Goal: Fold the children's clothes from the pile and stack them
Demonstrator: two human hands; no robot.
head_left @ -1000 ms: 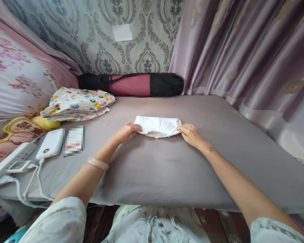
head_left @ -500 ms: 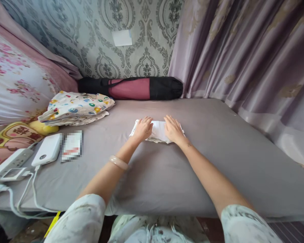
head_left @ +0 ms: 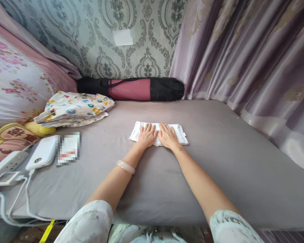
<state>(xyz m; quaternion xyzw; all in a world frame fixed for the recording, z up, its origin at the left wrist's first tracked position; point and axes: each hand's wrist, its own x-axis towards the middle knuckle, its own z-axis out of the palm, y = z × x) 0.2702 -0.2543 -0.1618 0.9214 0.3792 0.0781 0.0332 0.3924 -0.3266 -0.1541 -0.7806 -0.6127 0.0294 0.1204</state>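
Hands shifted inward, left hand point(head_left: 148, 136) and right hand point(head_left: 168, 135) flat, unclenched, white cloth point(head_left: 181, 132) beneath

Surface: flat grey fabric-covered platform point(head_left: 218, 155)
Centre, toward 12 o'clock: 1 folded white cloth point(head_left: 180, 132)
Far edge, 12 to 11 o'clock: 1 long black-and-pink cylindrical bag point(head_left: 130, 90), on its side
10 o'clock: 1 folded, multicoloured-print white fabric bundle point(head_left: 74, 108)
9 o'clock: 1 white plastic power bank point(head_left: 43, 151) beside 1 pixelated packet point(head_left: 69, 148); 1 white plastic power strip point(head_left: 8, 165) farther out
8 o'clock: white cables point(head_left: 28, 199)
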